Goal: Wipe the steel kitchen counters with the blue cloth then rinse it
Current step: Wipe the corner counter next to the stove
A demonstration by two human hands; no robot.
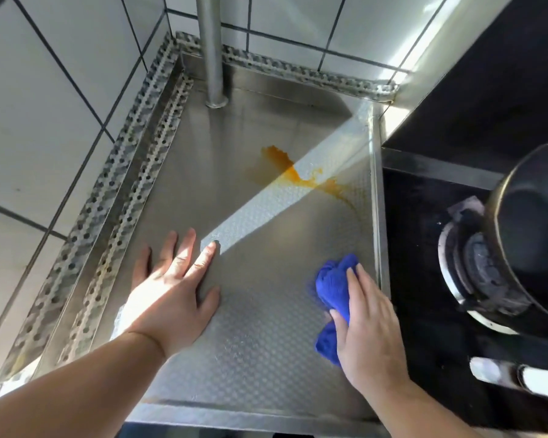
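Nearest the cam, two bare forearms come in from the bottom edge, both cut off by the frame. L to R: white tiled wall [38, 128] w/ dark grout on the far left, then perforated metal strips [114, 191] running along the counter's left and back edges. Left hand [171, 292] lies flat, palm down on the steel counter [266, 343], fingers straight and spread, pointing away toward the back wall, holding nothing; part of it is washed out by sun glare. A vertical steel pipe [211, 52] stands at the back, its top cut off. Mid-counter sits an orange spill [301, 177], smeared diagonally from back-left to front-right, crossed by a bright sun strip; its faint right end curves toward the counter's right rim. Counter surface is embossed/textured. Right hand [369, 330] presses down on the blue cloth [332, 286], front-right part of the counter, just beside the right rim; fingers fairly straight over it, thumb tucked against the fabric. Cloth is bunched, long axis running roughly front-to-back, one lump poking out past the fingertips, another showing below the thumb; the rest is hidden under the palm. Cloth lies apart from the spill. Right of the rim: black gas stove [424, 279] w/ a burner [469, 267], mostly hidden under a dark pot [532, 235] cut off by the right edge. Bottom-right shows a whitish knob-like item, blurred, can't tell what.
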